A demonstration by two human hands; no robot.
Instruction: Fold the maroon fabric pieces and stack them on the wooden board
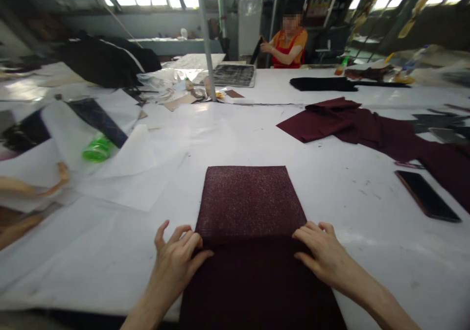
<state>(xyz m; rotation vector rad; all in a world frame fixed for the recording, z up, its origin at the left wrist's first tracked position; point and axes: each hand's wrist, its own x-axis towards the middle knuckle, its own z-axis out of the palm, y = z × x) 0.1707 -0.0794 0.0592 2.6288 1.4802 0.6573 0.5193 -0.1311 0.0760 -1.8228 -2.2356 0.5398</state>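
A dark maroon piece of fabric (249,207) lies flat on the white table (330,173) straight in front of me and hangs over the near edge. A speckled lighter layer covers its far half. My left hand (174,259) rests on the fabric's left edge, fingers spread and flat. My right hand (323,254) lies on the right edge, fingers stretched toward the middle. Neither hand holds anything.
More maroon fabric (367,127) lies at the right, with a dark phone (426,195) near it. White paper sheets (121,168) and a green bottle (97,150) sit at the left. A metal pole (205,36) rises mid-table. A person in orange (290,46) sits at the far side.
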